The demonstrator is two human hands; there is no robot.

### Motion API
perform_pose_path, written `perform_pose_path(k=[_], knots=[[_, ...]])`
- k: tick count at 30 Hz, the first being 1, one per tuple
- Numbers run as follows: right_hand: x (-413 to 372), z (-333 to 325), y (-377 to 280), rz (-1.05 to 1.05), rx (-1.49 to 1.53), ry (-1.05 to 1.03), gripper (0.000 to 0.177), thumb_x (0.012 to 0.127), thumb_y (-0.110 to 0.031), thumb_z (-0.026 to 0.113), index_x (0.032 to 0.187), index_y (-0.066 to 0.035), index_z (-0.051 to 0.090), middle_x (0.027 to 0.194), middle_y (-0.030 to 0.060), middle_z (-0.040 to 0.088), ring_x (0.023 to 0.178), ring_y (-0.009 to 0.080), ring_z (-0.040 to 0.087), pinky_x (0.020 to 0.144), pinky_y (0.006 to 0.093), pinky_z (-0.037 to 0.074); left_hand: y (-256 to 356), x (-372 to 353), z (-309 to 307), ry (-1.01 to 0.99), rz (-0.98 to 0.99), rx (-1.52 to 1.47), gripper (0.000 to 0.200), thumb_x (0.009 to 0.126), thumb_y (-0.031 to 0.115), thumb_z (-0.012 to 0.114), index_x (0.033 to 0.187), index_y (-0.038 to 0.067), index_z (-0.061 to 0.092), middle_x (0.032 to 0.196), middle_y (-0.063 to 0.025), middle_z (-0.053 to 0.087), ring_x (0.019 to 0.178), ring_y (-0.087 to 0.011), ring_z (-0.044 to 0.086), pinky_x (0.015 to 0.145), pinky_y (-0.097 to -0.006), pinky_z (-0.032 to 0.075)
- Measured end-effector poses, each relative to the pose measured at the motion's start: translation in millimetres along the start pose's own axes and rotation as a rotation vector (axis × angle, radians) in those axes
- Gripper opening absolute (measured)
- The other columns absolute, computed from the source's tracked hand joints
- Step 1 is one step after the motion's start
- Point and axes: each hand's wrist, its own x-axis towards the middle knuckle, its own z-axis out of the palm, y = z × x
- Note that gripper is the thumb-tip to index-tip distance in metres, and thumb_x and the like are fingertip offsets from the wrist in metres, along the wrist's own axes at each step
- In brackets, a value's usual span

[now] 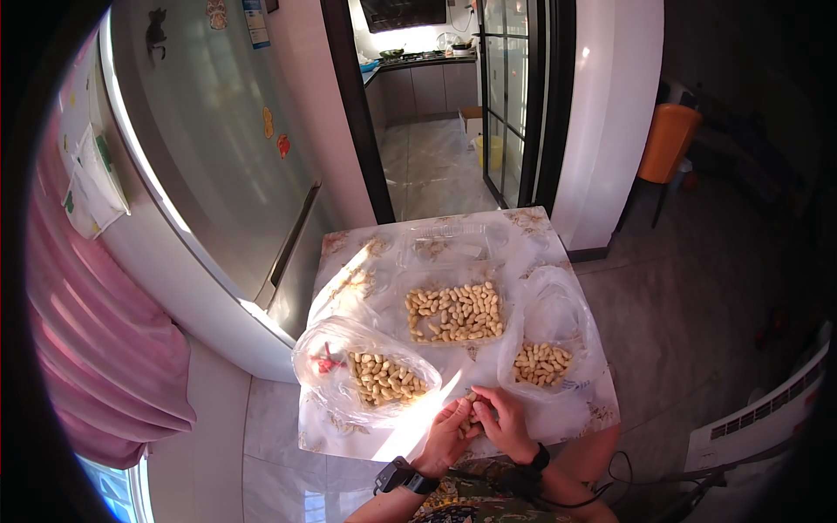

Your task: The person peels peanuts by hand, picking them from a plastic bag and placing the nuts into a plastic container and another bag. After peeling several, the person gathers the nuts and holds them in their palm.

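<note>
Near the table's front edge, my left hand (446, 429) and my right hand (506, 425) meet with fingers curled in. Between them are a few unshelled peanuts (471, 420); how many is hidden by the fingers. Ahead of the hands sits a clear plastic box (408, 288) with peanuts (458, 314) spread in it. To the left lies an open clear plastic bag (318, 392) holding peanuts (384, 380) and something red. Another clear bag (558, 301), with a smaller heap of peanuts (542, 363), rests to the right.
A flower-patterned cloth covers the small table (349, 244). The box's clear lid (449, 240) lies at the far side. A grey fridge (218, 131) stands on the left, and an orange chair (670, 139) on the right. A cable (623, 475) hangs beside my right leg.
</note>
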Motion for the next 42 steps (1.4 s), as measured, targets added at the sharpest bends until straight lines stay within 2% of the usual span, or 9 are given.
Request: perform_pose_path(k=[3, 18, 21, 29, 32, 36, 39, 41, 42], knots=[[1, 0, -4, 0.011, 0.026, 0.020, 0.024, 0.094, -0.010, 0.061, 0.116, -0.001, 0.062, 0.095, 0.0160, 0.066, 0.083, 0.0299, 0.066, 0.074, 0.0365, 0.052, 0, 0, -2, 0.013, 0.000, 0.029, 0.025, 0.104, 0.023, 0.051, 0.113, 0.004, 0.064, 0.098, -0.0030, 0.069, 0.083, -0.0090, 0.062, 0.066, -0.0209, 0.047], [0, 0, -1, 0.005, 0.011, 0.022, 0.014, 0.094, -0.011, 0.063, 0.104, -0.002, 0.061, 0.090, 0.0140, 0.065, 0.078, 0.0284, 0.066, 0.068, 0.0360, 0.052, -3, 3, -9, -0.040, 0.024, -0.013, 0.022, 0.105, 0.021, 0.049, 0.113, 0.003, 0.060, 0.098, -0.0063, 0.067, 0.085, -0.0131, 0.063, 0.070, -0.0258, 0.052], [0, 0, -1, 0.005, 0.024, 0.028, 0.015, 0.094, -0.012, 0.064, 0.105, -0.002, 0.062, 0.090, 0.0137, 0.065, 0.078, 0.0272, 0.066, 0.066, 0.0352, 0.053, -3, 2, -6, -0.001, 0.037, 0.005, 0.020, 0.104, 0.019, 0.051, 0.110, 0.004, 0.061, 0.094, -0.0038, 0.066, 0.077, -0.0093, 0.058, 0.060, -0.0200, 0.042], [0, 1, -4, 0.039, 0.077, 0.036, 0.018, 0.094, -0.013, 0.065, 0.106, -0.001, 0.062, 0.090, 0.0128, 0.067, 0.077, 0.0245, 0.068, 0.067, 0.0335, 0.054, -1, -1, -7, -0.139, 0.049, 0.010, 0.022, 0.104, 0.018, 0.051, 0.118, 0.006, 0.062, 0.115, -0.0118, 0.068, 0.105, -0.0177, 0.066, 0.081, -0.0264, 0.054], [-1, 0, -5, 0.054, 0.094, 0.035, 0.017, 0.094, -0.014, 0.065, 0.104, 0.000, 0.061, 0.089, 0.0122, 0.066, 0.076, 0.0226, 0.068, 0.067, 0.0327, 0.054, 1, -4, 3, -0.042, 0.039, 0.053, 0.021, 0.104, 0.018, 0.050, 0.116, 0.005, 0.060, 0.107, -0.0070, 0.067, 0.096, -0.0153, 0.065, 0.083, -0.0293, 0.054], [0, -1, -7, 0.055, 0.070, 0.030, 0.015, 0.095, -0.014, 0.064, 0.101, 0.000, 0.061, 0.087, 0.0112, 0.065, 0.075, 0.0217, 0.068, 0.065, 0.0319, 0.054, -4, 2, -14, -0.053, 0.028, 0.006, 0.022, 0.104, 0.019, 0.049, 0.118, 0.005, 0.060, 0.109, -0.0083, 0.067, 0.098, -0.0167, 0.065, 0.086, -0.0313, 0.055], [0, 0, -5, 0.050, 0.079, 0.038, 0.014, 0.095, -0.013, 0.064, 0.100, -0.001, 0.060, 0.085, 0.0115, 0.064, 0.074, 0.0223, 0.067, 0.064, 0.0322, 0.053, -2, 2, -9, -0.052, 0.026, 0.012, 0.024, 0.105, 0.021, 0.048, 0.119, 0.005, 0.060, 0.108, -0.0086, 0.067, 0.098, -0.0174, 0.066, 0.084, -0.0308, 0.055], [0, 0, -2, 0.033, 0.063, 0.041, 0.013, 0.095, -0.013, 0.064, 0.099, -0.001, 0.060, 0.085, 0.0119, 0.064, 0.073, 0.0229, 0.067, 0.063, 0.0326, 0.053, 0, 0, 2, -0.001, 0.034, -0.039, 0.026, 0.105, 0.022, 0.049, 0.118, 0.003, 0.062, 0.095, -0.0053, 0.067, 0.081, -0.0115, 0.062, 0.062, -0.0213, 0.045], [-1, 1, 0, 0.017, 0.047, 0.044, 0.013, 0.095, -0.013, 0.063, 0.099, -0.001, 0.060, 0.085, 0.0124, 0.064, 0.073, 0.0236, 0.066, 0.063, 0.0330, 0.053, 0, 1, -2, -0.001, 0.033, -0.039, 0.026, 0.105, 0.022, 0.049, 0.118, 0.003, 0.062, 0.095, -0.0053, 0.067, 0.081, -0.0115, 0.062, 0.062, -0.0213, 0.045]])
